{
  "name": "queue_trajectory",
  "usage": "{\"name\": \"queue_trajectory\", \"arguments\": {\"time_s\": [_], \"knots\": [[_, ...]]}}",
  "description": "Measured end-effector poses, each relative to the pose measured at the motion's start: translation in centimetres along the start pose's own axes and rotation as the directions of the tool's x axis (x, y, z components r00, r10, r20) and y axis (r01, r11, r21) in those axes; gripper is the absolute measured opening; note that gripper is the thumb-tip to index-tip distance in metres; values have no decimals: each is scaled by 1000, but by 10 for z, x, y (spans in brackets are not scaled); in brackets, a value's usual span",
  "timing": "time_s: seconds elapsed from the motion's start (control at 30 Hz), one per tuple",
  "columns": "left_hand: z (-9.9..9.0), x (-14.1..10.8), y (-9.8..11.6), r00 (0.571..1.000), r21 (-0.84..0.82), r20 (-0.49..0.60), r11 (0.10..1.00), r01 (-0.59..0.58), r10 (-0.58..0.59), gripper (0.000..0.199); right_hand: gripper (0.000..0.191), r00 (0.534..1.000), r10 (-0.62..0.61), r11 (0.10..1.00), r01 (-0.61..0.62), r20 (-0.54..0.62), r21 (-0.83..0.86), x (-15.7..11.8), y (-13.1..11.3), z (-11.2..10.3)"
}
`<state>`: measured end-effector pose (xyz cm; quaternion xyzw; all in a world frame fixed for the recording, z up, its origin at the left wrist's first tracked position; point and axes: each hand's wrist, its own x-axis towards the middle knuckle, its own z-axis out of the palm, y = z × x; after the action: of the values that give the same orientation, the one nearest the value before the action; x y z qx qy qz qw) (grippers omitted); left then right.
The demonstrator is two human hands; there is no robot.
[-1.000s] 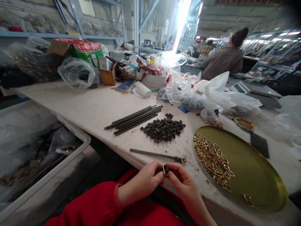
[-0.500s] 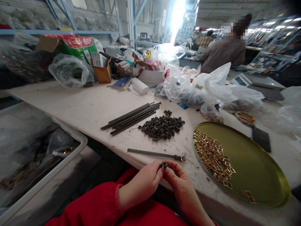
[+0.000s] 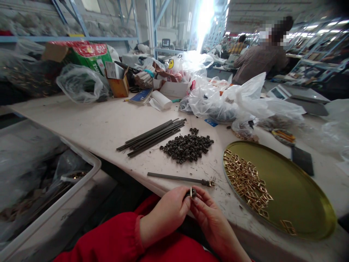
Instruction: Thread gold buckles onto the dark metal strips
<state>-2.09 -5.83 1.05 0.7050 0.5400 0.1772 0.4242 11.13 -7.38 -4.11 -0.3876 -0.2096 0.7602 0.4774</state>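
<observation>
- Left hand (image 3: pixel 170 207): fingers curled nearly closed, pinching dark strap (image 3: pixel 187 195) between thumb and fingertips.
- Right hand (image 3: pixel 209 214): thumb and fingers nearly together, gripping around gold buckle (image 3: pixel 191 192) and the dark piece beside it. Can't tell exact split of grip between hands; too small, partly hidden by fingers.
- Buckle and strap right between both sets of fingertips, over the near edge of the tabletop (image 3: pixel 89 118).
- Just beyond fingertips: long strap (image 3: pixel 174 177) with a gold fitting at one end, lying flat.
- Farther ahead of hands: dark loops (image 3: pixel 187 148) in a heap, strips (image 3: pixel 154 138) bundled roughly parallel, ahead and to the left.
- Off to the right of right hand: tray (image 3: pixel 297 193) with loose buckles (image 3: pixel 247 182) piled toward its near-hand side.
- Handling, judging by looks: light overall. Buckle likely rigid, thin, smooth, easy to slip or spin in the fingertips. Strap likely bendable but springy, apt to straighten if let go.
- Best hold on buckle: across opposite outer sides of the frame, opening left uncovered. Light pinch enough.
- Best hold on strap: flat faces, close to buckle; too far back, probably floppy and hard to steer.
- Not fragile by looks, though scratching gold finish or twisting strap seems possible with a hard squeeze.
</observation>
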Motion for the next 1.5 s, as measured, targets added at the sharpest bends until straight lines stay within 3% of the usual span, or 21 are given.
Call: {"name": "queue_trajectory", "arguments": {"time_s": [0.17,0.33,0.67,1.03,1.27,1.43,1.5], "knots": [[-2,-1,0,1000,62,-12,998,29,-28,23,30,995,-55,998,53,-81,-15,-1,4,4],[-3,-3,-1,999,87,-20,996,33,-32,22,34,982,-120,976,90,-144,-199,-4,1,7],[-10,-4,-1,999,-48,13,998,35,-34,20,42,998,-42,943,55,47,-329,5,-12,4],[0,5,-7,987,-299,33,940,163,-160,6,29,992,45,987,-25,121,-160,13,-12,-9],[-8,7,-3,960,-282,31,919,276,-279,5,27,992,98,990,-105,82,89,11,-16,-17],[-10,6,-5,957,-302,61,909,288,-283,5,24,997,23,1000,-23,72,3,8,-18,-16],[-12,5,-2,949,-319,83,894,315,-305,5,30,994,46,998,-42,101,-38,6,-18,-13]]}}
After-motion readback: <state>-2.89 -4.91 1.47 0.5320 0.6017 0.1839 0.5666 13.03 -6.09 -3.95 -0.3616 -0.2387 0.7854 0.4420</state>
